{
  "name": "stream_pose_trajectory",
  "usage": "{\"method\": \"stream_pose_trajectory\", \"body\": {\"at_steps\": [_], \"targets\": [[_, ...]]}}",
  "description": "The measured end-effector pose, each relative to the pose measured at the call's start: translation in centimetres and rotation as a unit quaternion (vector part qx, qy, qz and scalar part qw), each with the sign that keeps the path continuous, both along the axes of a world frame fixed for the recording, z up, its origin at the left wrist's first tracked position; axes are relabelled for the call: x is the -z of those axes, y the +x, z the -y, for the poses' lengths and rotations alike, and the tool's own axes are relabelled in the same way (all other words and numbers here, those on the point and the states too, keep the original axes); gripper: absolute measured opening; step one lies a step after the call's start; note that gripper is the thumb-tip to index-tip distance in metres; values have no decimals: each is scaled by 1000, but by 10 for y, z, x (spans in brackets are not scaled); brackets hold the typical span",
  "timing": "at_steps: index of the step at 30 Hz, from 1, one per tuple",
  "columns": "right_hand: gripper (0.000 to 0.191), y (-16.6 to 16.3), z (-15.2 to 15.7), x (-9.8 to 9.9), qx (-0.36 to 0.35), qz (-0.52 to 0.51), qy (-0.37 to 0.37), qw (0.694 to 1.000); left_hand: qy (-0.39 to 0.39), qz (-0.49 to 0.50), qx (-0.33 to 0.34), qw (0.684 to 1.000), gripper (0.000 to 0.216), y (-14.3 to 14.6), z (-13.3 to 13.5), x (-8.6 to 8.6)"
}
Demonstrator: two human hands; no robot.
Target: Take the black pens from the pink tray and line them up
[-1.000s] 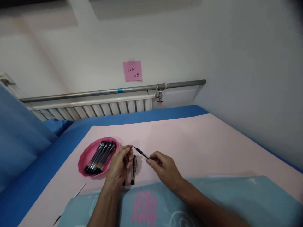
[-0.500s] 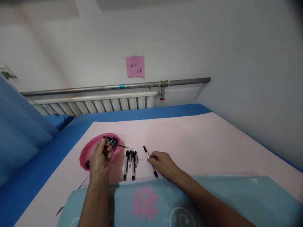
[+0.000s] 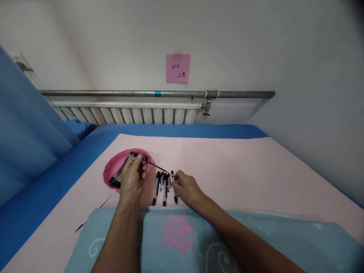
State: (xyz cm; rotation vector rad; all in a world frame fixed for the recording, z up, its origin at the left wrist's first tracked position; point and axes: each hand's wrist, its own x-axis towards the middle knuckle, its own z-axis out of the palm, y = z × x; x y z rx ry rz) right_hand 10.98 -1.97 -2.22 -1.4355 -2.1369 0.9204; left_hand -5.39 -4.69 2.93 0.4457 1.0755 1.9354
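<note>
pinching a slim dark refill (left fingers) and clear, black-ended pen (right fingers).

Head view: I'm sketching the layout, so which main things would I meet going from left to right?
Blue curtain → pink bowl → leftmost loose pen on the sheet → right hand.
</note>
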Motion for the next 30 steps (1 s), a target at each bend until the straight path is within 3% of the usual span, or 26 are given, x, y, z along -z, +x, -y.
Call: {"method": "stream_pose_trajectory", "body": {"at_steps": [6,10,15,18,22,28,30], "targets": [[2,-7,5,-2,-13,17,25,999,4,-4,25,1000,26,-2,-1,3],[9,-6,6,0,-23,-21,-7,1000,0,-10,24,1000,26,-3,-1,4],[13,6,0,-11,29,-163,-115,980,-50,-62,141,987,27,8,3,3],[22,16,0,-23,-29,-239,-182,953,-78,-103,213,969,26,20,4,6],[13,20,5,-28,-93,-265,-200,939,-92,-125,232,960,26,30,2,13],[12,19,-2,-15,41,-196,-224,954,-120,-182,180,959,27,23,1,15],[15,18,-4,-13,52,-163,-206,964,-122,-197,167,958,26,21,1,15]]}}
